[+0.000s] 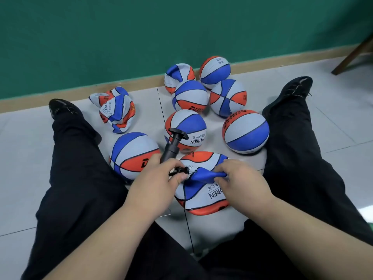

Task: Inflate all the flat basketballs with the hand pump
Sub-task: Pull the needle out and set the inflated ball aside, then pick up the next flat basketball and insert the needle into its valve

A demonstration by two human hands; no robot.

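On the tiled floor [343,122], between the outstretched legs [76,158] of a seated person, lie the basketballs, all in blue, orange and pale grey panels with black seams and a pebbled skin. Six are round and full: one [215,71] by the wall, two [190,98] [228,97] in front of it, two more [185,130] [245,131] nearer, and one [134,154] against the left leg. One ball [178,75] at the skirting is deeply dented. A crumpled heap [117,109] to the left is fully collapsed; whether it is one ball or two cannot be told. One flat ball [201,190] lies nearest, sagging and folded. There is one hand pump [171,147], a black plastic cylinder with a T-shaped handle, tilted up and away. The left hand [155,178] grips its lower end, the nozzle pointing at the flat ball. The right hand [242,178] pinches a raised blue fold of that ball. The floor is pale grey tile with dark joints. Behind stand a green wall [101,37], a tan skirting [141,84] and one brown wooden furniture leg [351,55]. The trousers and shoes [290,87] are black.
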